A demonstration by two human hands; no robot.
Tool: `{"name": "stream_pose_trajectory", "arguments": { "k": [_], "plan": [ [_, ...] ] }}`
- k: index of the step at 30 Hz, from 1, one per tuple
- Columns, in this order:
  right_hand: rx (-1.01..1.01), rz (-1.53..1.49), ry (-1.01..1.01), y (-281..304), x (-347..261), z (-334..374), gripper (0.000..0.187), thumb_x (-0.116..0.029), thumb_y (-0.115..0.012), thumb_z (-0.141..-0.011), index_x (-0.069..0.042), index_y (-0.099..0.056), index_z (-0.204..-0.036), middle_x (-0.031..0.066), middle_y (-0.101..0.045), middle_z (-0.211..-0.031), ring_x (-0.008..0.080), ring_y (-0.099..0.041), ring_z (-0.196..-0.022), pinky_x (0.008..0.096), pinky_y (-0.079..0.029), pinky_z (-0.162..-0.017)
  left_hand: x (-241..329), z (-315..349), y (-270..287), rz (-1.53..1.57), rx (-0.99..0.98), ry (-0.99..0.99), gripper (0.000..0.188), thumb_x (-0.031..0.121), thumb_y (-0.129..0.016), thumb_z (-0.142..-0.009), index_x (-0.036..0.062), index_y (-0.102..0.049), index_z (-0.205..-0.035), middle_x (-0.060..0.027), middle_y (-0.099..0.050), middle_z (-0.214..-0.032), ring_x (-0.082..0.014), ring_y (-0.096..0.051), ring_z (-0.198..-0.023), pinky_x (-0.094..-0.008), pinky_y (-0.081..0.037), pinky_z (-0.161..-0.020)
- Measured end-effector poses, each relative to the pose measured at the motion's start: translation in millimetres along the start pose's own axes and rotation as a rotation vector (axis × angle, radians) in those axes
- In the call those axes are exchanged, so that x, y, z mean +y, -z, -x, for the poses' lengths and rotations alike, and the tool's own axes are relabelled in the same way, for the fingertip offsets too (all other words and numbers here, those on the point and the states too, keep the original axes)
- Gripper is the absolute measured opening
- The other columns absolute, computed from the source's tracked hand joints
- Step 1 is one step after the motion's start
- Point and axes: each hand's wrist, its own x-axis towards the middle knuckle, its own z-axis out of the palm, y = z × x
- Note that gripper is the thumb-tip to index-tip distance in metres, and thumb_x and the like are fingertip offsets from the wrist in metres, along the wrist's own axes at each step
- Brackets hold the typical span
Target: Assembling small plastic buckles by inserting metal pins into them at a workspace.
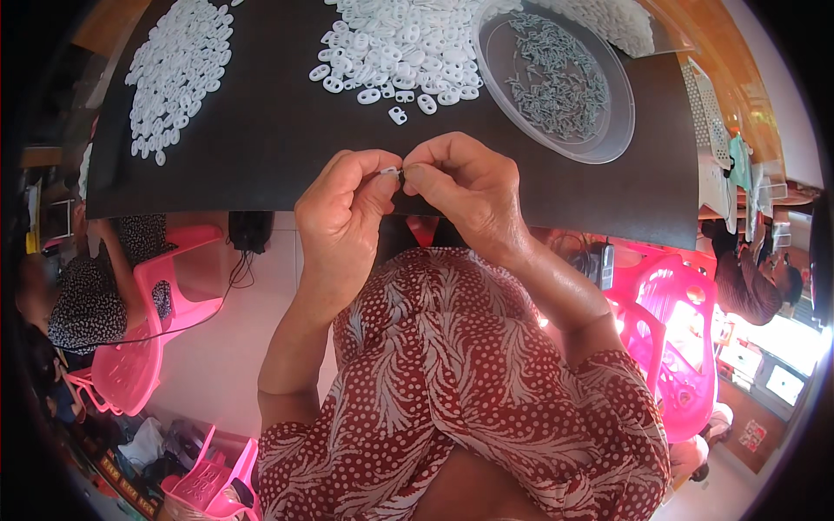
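Note:
Both hands meet just above the near edge of the dark table [287, 130]. My left hand [339, 217] is closed in a pinch on a small white plastic piece [390, 172], mostly covered by the fingertips. Against it, the fingers of my right hand [476, 195] are pinched together; whatever they hold is too small and hidden to make out. Beyond the hands lies a large heap of white oval plastic pieces with two holes [408, 48]. One loose white piece [398, 115] lies nearest to my fingers.
A clear round tub [618, 139] at the right holds many small grey spring-like parts [560, 82]. More white ovals [178, 74] are spread at the far left. Pink plastic chairs [130, 369] stand left and right. Other people sit at both sides.

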Motion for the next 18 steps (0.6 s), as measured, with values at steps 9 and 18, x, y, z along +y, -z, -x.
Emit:
{"name": "stream_pose_trajectory", "arguments": {
  "k": [9,18],
  "plan": [
    [0.003,0.0,-0.021,-3,-2,-1,0.01,-0.007,-0.061,-0.085,0.003,-0.06,-0.088,0.0002,-0.059,-0.076,0.0039,-0.049,-0.067,0.0209,-0.043,-0.059,-1,-1,-4,-0.078,0.045,-0.14,0.01,0.002,-0.061,-0.088,-0.0032,-0.064,-0.097,-0.0023,-0.058,-0.077,-0.0067,-0.052,-0.061,-0.0183,-0.041,-0.055],
    [-0.003,0.029,-0.008,-2,3,3,0.013,-0.01,-0.057,-0.088,0.003,-0.057,-0.088,0.0007,-0.058,-0.076,0.0045,-0.049,-0.069,0.021,-0.043,-0.06,-5,5,-15,-0.043,0.111,-0.143,0.01,0.002,-0.062,-0.088,-0.0024,-0.065,-0.096,-0.0018,-0.057,-0.076,-0.0059,-0.052,-0.058,-0.0179,-0.041,-0.05]
  ]
}}
